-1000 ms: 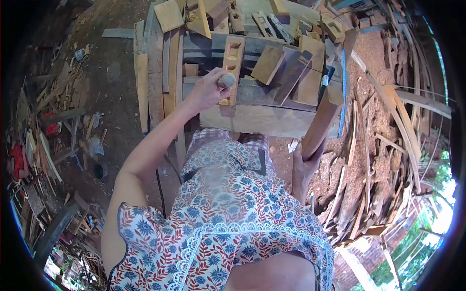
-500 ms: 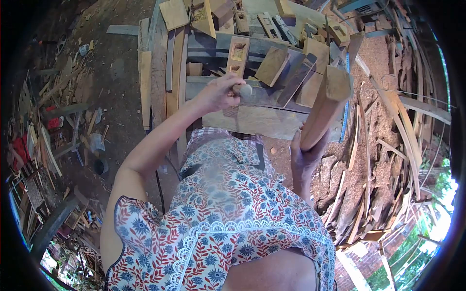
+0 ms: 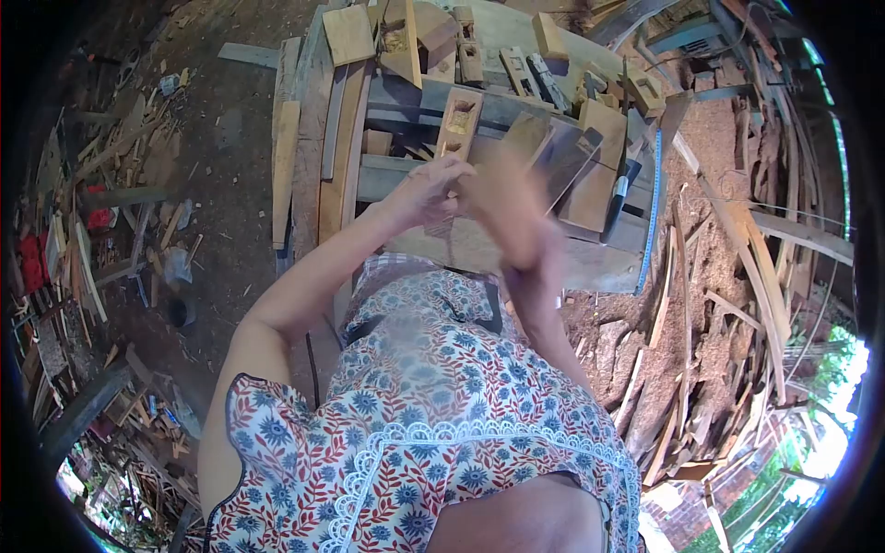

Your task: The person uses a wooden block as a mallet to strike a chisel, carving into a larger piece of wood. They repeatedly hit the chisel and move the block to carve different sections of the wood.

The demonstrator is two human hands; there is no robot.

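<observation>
My left hand (image 3: 430,192) is closed around a chisel-like tool, mostly hidden now, above the front part of a wooden workpiece (image 3: 460,118) with recesses cut in it. In my right hand (image 3: 537,253) is a wooden mallet (image 3: 505,198), blurred by motion, its upper part beside my left hand at the tool's end. The workpiece lies on a low bench (image 3: 581,267). Right of it are a tilted wood block (image 3: 527,138) and a dark-sided board (image 3: 573,166).
More blocks (image 3: 349,35) and slotted pieces (image 3: 549,83) lie at the bench's far side. A blue-marked strip (image 3: 654,212) runs along its right edge. Wood shavings and offcuts (image 3: 728,323) cover the ground at right; scraps (image 3: 92,267) lie at left.
My right hand has swung the mallet left, from the bench's right side to the tool in my left hand. The view has shifted slightly, and a dark-handled tool now shows at the bench's right.
</observation>
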